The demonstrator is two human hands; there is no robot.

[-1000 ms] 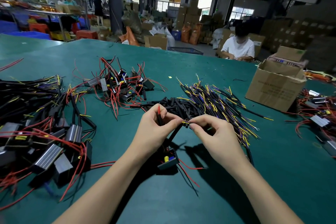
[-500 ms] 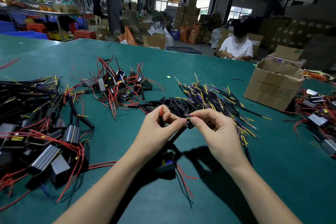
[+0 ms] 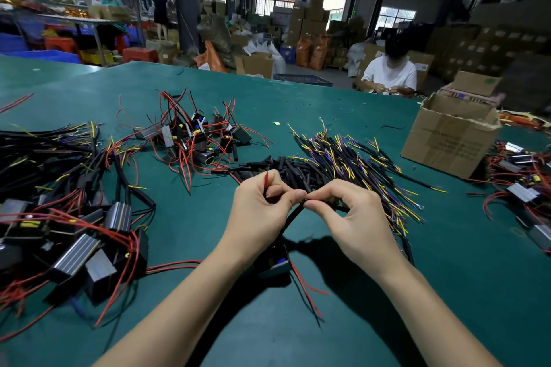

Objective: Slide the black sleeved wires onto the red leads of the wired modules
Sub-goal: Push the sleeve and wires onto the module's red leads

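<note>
My left hand (image 3: 262,205) pinches a red lead (image 3: 266,179) whose tip sticks up above the fingers, together with a black sleeve (image 3: 290,217) that runs down from my fingertips. My right hand (image 3: 348,211) pinches the sleeved wire (image 3: 341,208) right beside the left fingertips; both hands meet there. The wired module (image 3: 275,265) hangs low under my left wrist, with loose red leads (image 3: 307,289) trailing on the green table (image 3: 447,277). Behind my hands lies a heap of black sleeved wires (image 3: 351,158) with yellow and purple ends, and short black tubes (image 3: 286,167).
A pile of modules with red leads (image 3: 190,134) lies at centre-left. A larger pile of modules (image 3: 68,232) fills the left side. A cardboard box (image 3: 450,137) stands at the right, with more modules (image 3: 524,185) beyond it. A person in white (image 3: 390,71) sits across the table.
My two hands have closed together until the fingertips touch. The yellow wire ends seen between them before are now hidden. The module under my left wrist has lifted slightly.
</note>
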